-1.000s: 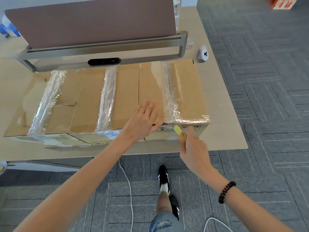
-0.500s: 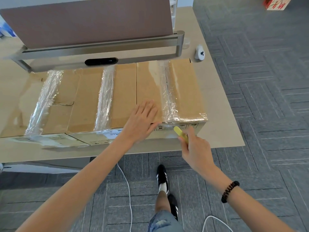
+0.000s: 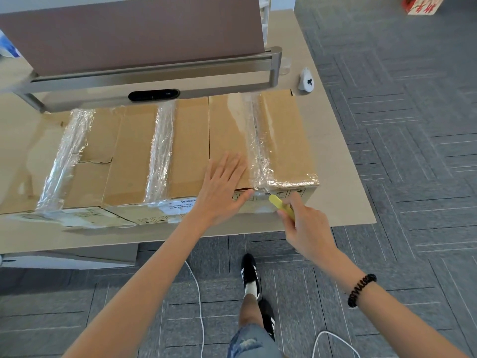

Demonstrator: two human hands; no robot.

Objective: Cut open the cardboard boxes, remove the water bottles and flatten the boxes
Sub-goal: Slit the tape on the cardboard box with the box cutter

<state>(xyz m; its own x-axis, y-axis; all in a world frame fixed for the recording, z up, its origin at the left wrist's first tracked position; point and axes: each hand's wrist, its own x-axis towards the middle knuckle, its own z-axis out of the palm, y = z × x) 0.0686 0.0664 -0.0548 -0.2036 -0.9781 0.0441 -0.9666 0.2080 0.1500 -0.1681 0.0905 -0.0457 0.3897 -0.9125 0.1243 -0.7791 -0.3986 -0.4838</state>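
Note:
Three cardboard boxes stand side by side on the table, each sealed with wide clear tape: the right box, the middle box and the left box. My left hand lies flat, fingers spread, on the near top edge of the right box. My right hand grips a yellow utility knife. Its tip touches the taped seam at the front top edge of the right box. No water bottles show.
A metal rail with a brown panel runs across the table behind the boxes. A small white object lies at the table's back right. White cables trail on the carpet near my feet. A printed carton stands far right.
My right hand has brought the knife up and left to the taped seam. My left hand stays flat on the box. The camera has shifted slightly.

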